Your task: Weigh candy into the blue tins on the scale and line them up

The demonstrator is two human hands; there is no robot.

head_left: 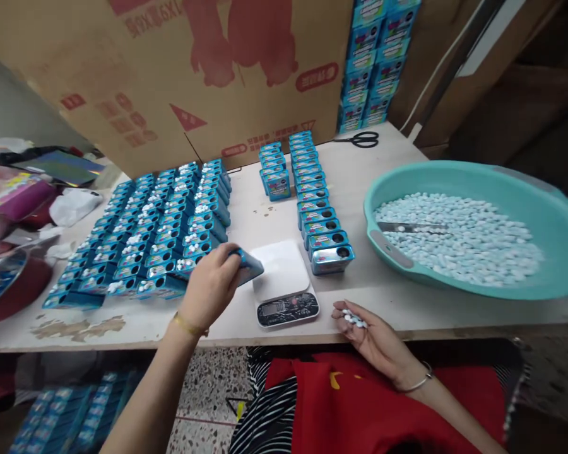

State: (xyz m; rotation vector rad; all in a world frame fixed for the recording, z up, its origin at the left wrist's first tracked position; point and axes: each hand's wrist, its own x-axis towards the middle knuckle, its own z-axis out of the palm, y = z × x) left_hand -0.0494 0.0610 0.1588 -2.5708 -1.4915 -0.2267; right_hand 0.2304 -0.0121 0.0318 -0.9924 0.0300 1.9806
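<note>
The basin (478, 183) at the bench's (360, 176) right edge is cut off by the frame; the scale's display (284, 308) is too small to read.

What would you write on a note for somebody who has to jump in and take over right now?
Left hand: holds a blue tin next to the small scale.
Right hand: at the table edge, palm up, with a few white candies in it.
Teal basin on the right: full of white candies, with a metal scoop lying in it.
Done: a big block of tins on the left, many showing candies in their holes.
Left: the rows of tins behind the scale; the holes of the near ones look dark and empty.
</note>
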